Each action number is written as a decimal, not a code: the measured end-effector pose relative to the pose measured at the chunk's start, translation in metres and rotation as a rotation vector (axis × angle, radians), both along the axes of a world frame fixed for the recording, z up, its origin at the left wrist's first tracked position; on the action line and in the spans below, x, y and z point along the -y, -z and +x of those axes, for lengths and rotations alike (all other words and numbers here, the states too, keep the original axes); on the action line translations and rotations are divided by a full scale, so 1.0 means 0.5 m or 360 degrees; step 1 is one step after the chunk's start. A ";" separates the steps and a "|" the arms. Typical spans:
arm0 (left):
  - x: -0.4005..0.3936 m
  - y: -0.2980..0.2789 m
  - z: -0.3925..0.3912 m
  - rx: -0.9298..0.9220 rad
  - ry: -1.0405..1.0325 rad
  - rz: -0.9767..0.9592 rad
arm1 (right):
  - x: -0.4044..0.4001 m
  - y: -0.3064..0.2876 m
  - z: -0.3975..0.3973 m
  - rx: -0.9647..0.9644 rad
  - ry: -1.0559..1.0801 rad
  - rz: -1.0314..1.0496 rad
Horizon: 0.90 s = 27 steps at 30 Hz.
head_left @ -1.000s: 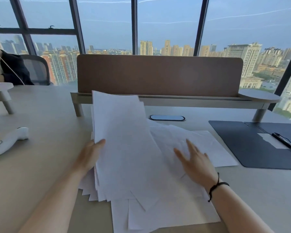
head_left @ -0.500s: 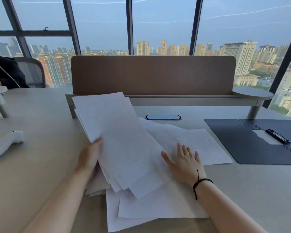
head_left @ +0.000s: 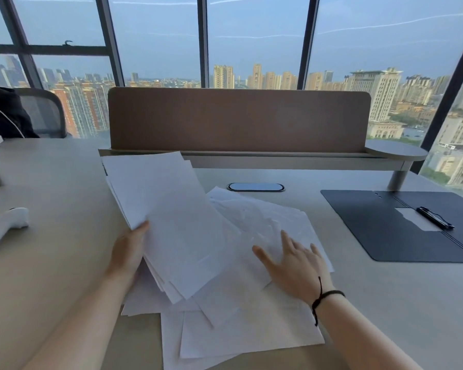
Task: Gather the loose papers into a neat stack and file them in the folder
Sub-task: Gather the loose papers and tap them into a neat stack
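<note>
A sheaf of white papers (head_left: 169,217) is lifted off the desk and tilted to the left, with my left hand (head_left: 127,249) gripping its left edge. Beneath and to the right, more loose papers (head_left: 251,324) lie spread and overlapping on the desk. My right hand (head_left: 294,265) rests flat on those sheets with its fingers spread; a black cord circles its wrist. The dark folder (head_left: 380,225) lies open at the right, holding a small white sheet and a black pen (head_left: 435,217).
A brown divider panel (head_left: 238,118) on a raised shelf crosses the back of the desk. An oval cable port (head_left: 255,187) sits behind the papers. A white handheld device (head_left: 3,228) lies at the left. A person in dark clothing sits at far left.
The sheaf in my left hand has swung its top leftward. My right hand has come down flat onto the spread sheets and slid slightly nearer.
</note>
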<state>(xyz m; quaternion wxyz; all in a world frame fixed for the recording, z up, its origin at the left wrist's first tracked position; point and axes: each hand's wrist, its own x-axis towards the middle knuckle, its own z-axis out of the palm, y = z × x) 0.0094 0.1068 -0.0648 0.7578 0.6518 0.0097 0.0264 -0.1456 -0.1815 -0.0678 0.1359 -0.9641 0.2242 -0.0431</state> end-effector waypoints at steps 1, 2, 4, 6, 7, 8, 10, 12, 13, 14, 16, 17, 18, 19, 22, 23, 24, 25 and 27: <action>-0.002 0.003 0.005 -0.0004 -0.0015 -0.0007 | -0.006 -0.006 -0.002 0.0064 -0.0025 0.0055; -0.006 0.009 0.012 0.0003 -0.0026 -0.0020 | 0.001 -0.010 -0.001 0.0131 -0.0004 0.0085; -0.004 0.007 0.010 0.0023 -0.0036 -0.0049 | 0.045 -0.007 0.002 0.0210 0.0120 0.0070; 0.006 -0.001 -0.001 0.0019 -0.0059 -0.0051 | 0.090 0.001 0.003 0.0061 0.0219 0.0029; 0.010 -0.002 -0.003 0.0021 -0.0050 -0.0076 | 0.100 0.004 0.002 -0.0042 0.0236 0.0019; 0.013 0.000 0.000 0.0039 -0.0066 -0.0100 | 0.098 0.006 0.002 -0.0109 0.0235 0.0015; 0.015 0.007 0.008 0.0061 -0.0091 -0.0120 | 0.062 0.001 -0.002 -0.0153 0.0200 0.0011; 0.014 0.008 0.013 0.0044 -0.0097 -0.0185 | 0.010 -0.014 -0.018 -0.0200 0.0116 -0.0099; 0.013 0.008 0.014 0.0034 -0.0104 -0.0203 | -0.013 -0.024 -0.032 -0.0243 0.0076 -0.0169; 0.014 0.009 0.016 0.0031 -0.0105 -0.0222 | -0.032 -0.034 -0.048 -0.0266 0.0044 -0.0223; 0.018 0.006 0.012 0.0021 -0.0097 -0.0248 | -0.050 -0.058 -0.063 -0.0172 0.0023 -0.0291; 0.017 0.006 0.010 0.0010 -0.0100 -0.0256 | -0.046 -0.067 -0.059 -0.0070 0.0046 -0.0288; 0.017 0.005 0.008 -0.0008 -0.0091 -0.0269 | -0.035 -0.073 -0.050 0.0048 0.0082 -0.0277; 0.014 0.005 0.007 -0.0022 -0.0076 -0.0269 | -0.016 -0.068 -0.036 0.0143 0.0111 -0.0268; 0.002 0.011 0.012 -0.0038 -0.0047 -0.0189 | 0.040 -0.034 0.000 -0.0009 0.0040 -0.0167; 0.001 0.011 0.014 -0.0037 -0.0026 -0.0197 | 0.046 -0.022 0.007 -0.0089 0.0019 -0.0100; -0.002 0.015 0.019 -0.0039 -0.0022 -0.0197 | 0.044 -0.014 0.010 -0.0130 0.0011 -0.0044; -0.003 0.016 0.022 -0.0046 -0.0034 -0.0196 | 0.035 -0.012 0.008 -0.0148 0.0000 -0.0039; -0.005 0.020 0.029 -0.0061 -0.0054 -0.0263 | -0.006 -0.018 -0.018 -0.0217 -0.0072 -0.0189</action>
